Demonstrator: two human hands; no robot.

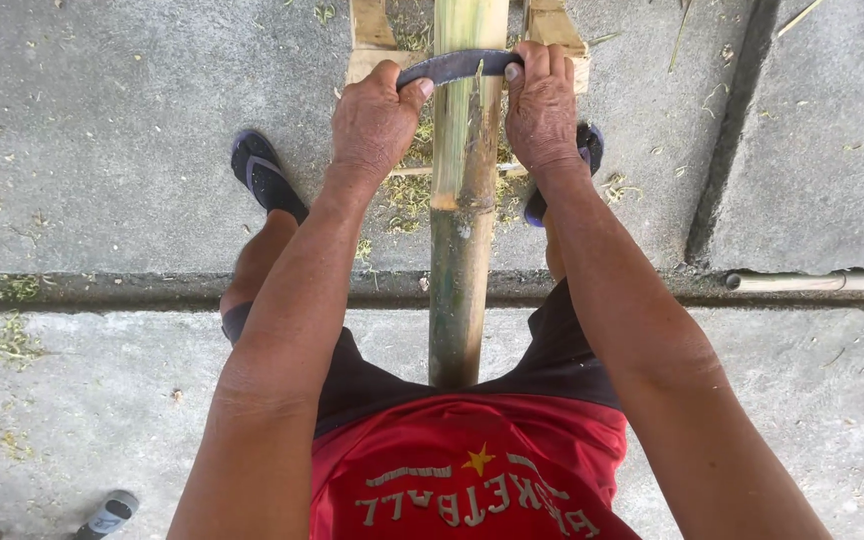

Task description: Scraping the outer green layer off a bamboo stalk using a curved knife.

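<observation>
A thick green-brown bamboo pole [460,250] runs from between my legs up out of the top of the view. Across it lies a curved dark metal blade [457,66]. My left hand [374,122] grips the blade's left end and my right hand [540,105] grips its right end, one on each side of the pole. Above the blade the bamboo is pale and scraped; below it the skin is darker.
A wooden frame [372,40] supports the pole at the top. Green shavings [407,190] litter the concrete floor under the pole. My feet wear dark sandals [264,175]. A pale pole [817,282] lies along a floor groove at right. Another sandal tip [110,512] shows bottom left.
</observation>
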